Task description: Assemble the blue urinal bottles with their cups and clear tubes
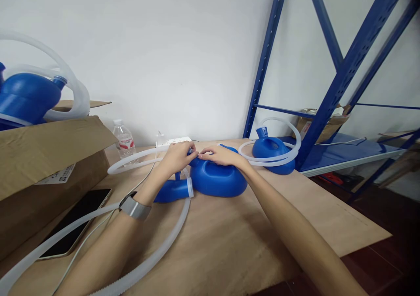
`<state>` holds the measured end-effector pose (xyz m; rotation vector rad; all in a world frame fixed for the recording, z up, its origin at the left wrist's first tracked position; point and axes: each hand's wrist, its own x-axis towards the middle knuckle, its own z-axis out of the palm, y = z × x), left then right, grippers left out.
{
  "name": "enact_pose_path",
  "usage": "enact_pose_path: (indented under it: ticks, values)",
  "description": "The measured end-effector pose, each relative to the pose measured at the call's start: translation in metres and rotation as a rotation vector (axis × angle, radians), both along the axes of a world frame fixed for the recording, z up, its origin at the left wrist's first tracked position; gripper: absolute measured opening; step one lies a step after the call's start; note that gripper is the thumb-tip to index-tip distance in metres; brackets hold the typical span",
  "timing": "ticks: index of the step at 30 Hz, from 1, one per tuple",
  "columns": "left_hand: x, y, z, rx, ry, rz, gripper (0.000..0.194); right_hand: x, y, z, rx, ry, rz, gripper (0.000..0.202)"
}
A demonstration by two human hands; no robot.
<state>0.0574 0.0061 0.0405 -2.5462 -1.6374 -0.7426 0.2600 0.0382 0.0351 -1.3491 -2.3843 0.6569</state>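
- Seeing my left hand (180, 156) and right hand (221, 154), fingers bent, atop the middle blue jug (219, 183).
- Whether either grips it, I cannot tell.
- That jug rests toward the far edge of the desk (226, 243).

On the wooden table (213, 239), a blue jug (220, 183) has the left hand (180, 157) and the right hand (220, 154) at its neck, their fingertips close together. Just left of the jug lies a blue spouted piece (172, 190) with a pale rim; farther left are a black phone (78, 221), a clear bottle (124, 142) and a cardboard box (49, 156). Right of the jug sit a second blue jug (269, 149) ringed by a translucent hose (297, 143) and, beyond that, a blue metal rack (344, 73).
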Motion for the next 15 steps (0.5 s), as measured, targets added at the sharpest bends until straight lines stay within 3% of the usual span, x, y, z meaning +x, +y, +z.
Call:
enact_pose_path:
  ticks: [7, 15]
  values:
    - [0.003, 0.006, -0.007, 0.051, -0.071, 0.067, 0.015, 0.0, -0.002, 0.002, -0.084, 0.015, 0.008, 0.058]
    - [0.005, 0.012, -0.009, 0.023, -0.226, 0.107, 0.006, 0.0, -0.003, 0.002, -0.176, 0.066, 0.011, 0.049]
